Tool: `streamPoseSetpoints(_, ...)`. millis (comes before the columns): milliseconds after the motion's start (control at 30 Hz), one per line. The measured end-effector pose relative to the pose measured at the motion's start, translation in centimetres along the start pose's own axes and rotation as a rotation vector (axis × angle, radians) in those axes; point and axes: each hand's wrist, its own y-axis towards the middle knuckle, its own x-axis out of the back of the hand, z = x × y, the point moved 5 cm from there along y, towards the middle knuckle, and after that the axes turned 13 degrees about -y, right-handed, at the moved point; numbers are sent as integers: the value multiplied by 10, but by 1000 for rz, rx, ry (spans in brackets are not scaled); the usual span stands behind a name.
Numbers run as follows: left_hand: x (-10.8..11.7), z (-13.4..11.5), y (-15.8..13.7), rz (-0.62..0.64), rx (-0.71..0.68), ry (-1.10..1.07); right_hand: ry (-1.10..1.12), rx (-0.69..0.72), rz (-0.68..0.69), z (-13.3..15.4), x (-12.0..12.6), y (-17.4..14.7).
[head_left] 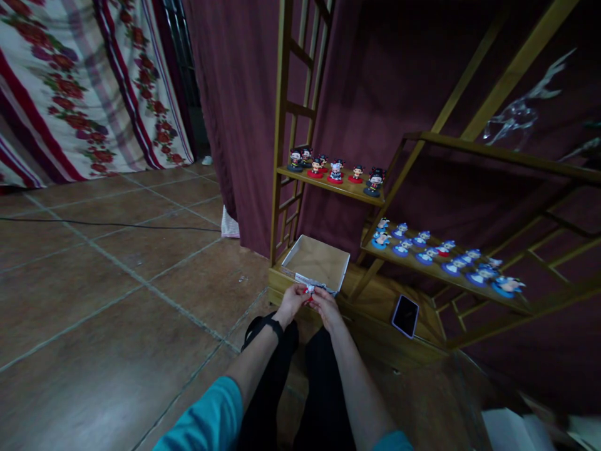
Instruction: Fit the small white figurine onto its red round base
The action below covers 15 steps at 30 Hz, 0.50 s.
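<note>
A small white and red figurine is held between both hands in front of a shallow open box. My left hand has its fingers closed on the figurine's left side. On the other side my right hand also grips it, and the fingers cover much of its shape. The white-walled box rests on the low wooden ledge just beyond the hands; its visible bottom is bare cardboard. Several black and red figurines on round bases, one of them white and red, stand on the upper left shelf.
Blue and white figurines line the middle shelf to the right. A phone or tablet lies on the ledge. A clear antler-like ornament is higher up. A dark cable crosses the tiled floor; white boxes lie at lower right.
</note>
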Motion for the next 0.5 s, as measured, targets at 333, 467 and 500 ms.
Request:
streamPoseSetpoints(333, -7, -13, -8, -7, -183, 263, -10, 12, -41, 6, -1, -6)
streamPoseSetpoints(467, -16, -25, -25, 40, -287, 502, -14, 25, -45, 9, -3, -7)
streamPoseSetpoints(500, -18, -27, -29, 48, -307, 578, -15, 29, -43, 9, -4, -7)
